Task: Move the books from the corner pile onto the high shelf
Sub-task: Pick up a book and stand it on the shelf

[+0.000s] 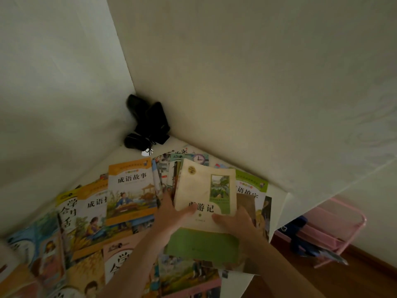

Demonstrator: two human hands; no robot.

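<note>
Book (cream cover) gripped between both hands.

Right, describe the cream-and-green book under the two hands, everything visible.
The cream-and-green book is a worn paperback: cream upper cover, green lower band, a small landscape picture at right and dark title characters. It lies face up, slightly tilted, on top of the spread pile. The left hand and right hand grip its sides, thumbs on the cover.

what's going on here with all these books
A person is picking up a cream and green book from a spread of books on a white surface in the corner. The left hand and right hand grip its lower edges, thumbs on the cover. The orange-covered books lie untouched. No shelf is in view.
</note>
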